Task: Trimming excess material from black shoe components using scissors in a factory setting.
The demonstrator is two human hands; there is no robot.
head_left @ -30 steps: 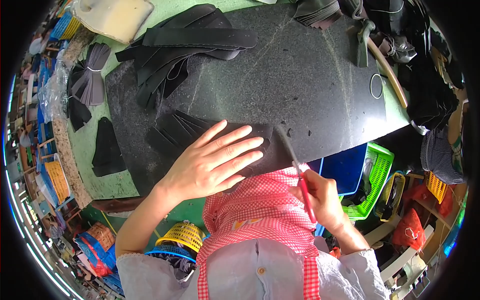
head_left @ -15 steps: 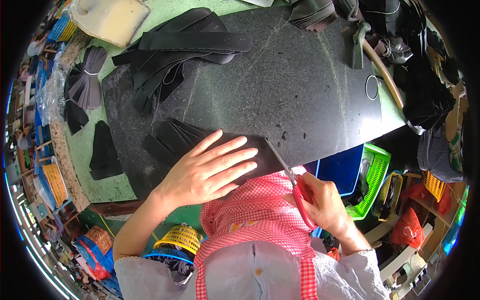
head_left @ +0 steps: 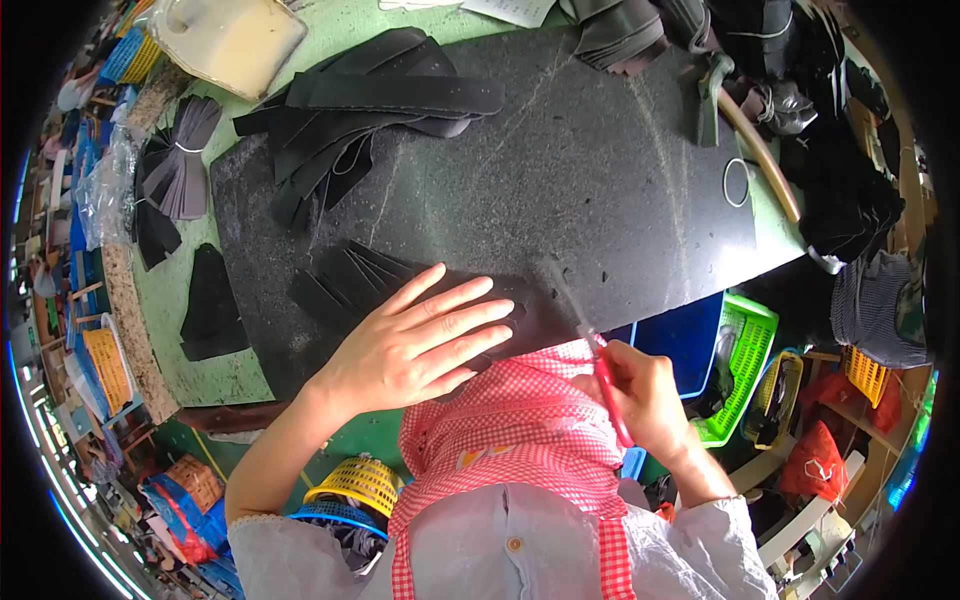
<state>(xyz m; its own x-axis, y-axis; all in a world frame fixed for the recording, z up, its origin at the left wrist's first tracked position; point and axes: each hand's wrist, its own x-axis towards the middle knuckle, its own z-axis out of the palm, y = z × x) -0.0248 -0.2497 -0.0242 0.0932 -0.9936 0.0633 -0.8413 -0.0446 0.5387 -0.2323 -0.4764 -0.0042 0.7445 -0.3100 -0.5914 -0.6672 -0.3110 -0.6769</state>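
1. The left hand (head_left: 415,345) lies flat and fully spread, palm down, pressing a fanned stack of black cut pieces (head_left: 350,285) against a dark speckled cutting slab (head_left: 560,170); it grips nothing.
2. The right hand (head_left: 645,395) is curled closed around the red handles of a pair of scissors (head_left: 590,345); the blades point up and left over the near edge of the slab, just beside the stack's right end.
3. The slab covers most of a green tabletop (head_left: 215,375); small black offcuts dot it near the blades; a thin ring (head_left: 738,183) lies near its right side.
4. A loose heap of long black strips (head_left: 370,120) sits at the slab's far left corner, well apart from the hands; a tied bundle of grey pieces (head_left: 185,160) and single black shapes (head_left: 210,305) lie on the green surface to the left.
5. A pale block in a clear bag (head_left: 230,35) rests at the far left corner; a wooden-handled hammer (head_left: 740,115) lies along the right edge, beside dark piled material (head_left: 840,190).
6. Below the tabletop's near right edge stand a blue bin (head_left: 690,345) and a green basket (head_left: 745,365); yellow and blue baskets (head_left: 355,490) crowd the floor on the left.
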